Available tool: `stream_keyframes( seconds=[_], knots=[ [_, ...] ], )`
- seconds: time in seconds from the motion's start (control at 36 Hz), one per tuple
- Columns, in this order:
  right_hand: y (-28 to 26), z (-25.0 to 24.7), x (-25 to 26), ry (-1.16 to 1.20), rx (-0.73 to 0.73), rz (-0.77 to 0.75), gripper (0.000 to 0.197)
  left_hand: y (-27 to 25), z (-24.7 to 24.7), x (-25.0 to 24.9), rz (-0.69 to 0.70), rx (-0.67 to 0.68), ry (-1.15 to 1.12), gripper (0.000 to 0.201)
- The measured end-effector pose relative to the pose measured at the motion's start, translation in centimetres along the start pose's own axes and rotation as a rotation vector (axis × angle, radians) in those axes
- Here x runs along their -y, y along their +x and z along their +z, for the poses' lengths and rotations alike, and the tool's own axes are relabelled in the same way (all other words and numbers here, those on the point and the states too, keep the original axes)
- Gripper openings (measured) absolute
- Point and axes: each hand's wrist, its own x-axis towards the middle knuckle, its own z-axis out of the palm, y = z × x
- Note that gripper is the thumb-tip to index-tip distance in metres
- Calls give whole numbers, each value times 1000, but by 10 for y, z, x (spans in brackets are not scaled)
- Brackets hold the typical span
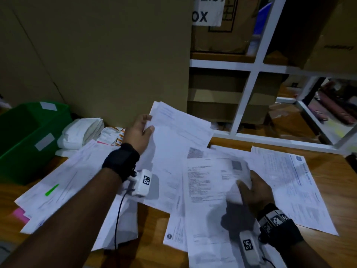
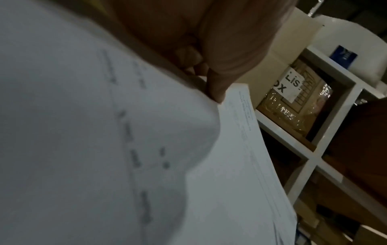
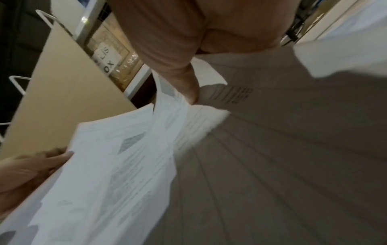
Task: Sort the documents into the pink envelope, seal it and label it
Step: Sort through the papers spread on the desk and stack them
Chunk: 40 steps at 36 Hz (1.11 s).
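Observation:
My left hand grips the left edge of a stack of white printed documents lifted over the table; in the left wrist view the thumb presses on the top sheet. My right hand pinches the right edge of another printed sheet lower down; the thumb lies on that paper. More loose sheets are spread over the wooden table. A corner of the pink envelope shows under papers at the left.
A green plastic bin stands at the left, with folded white papers beside it. A tall cardboard panel rises behind the table. White shelving with cardboard boxes stands at the back right.

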Motion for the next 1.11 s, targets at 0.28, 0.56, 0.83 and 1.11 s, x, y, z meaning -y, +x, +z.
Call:
stream_keyframes(
  seconds=[0.28,0.56,0.83,1.11],
  knots=[
    [7,4,1,-70,-36,147,71,20,-14,-32,287,154,459,21],
    [5,-35,123,-191,-154,-681,34,13,0,-122,928,247,928,34],
    [37,-43,121,99,36,-448,25,-1,33,-119,983,213,710,27],
    [-5,-36,40,508,-247,-22,23,-57,45,-11,-122,-12,-76,65]
  ],
)
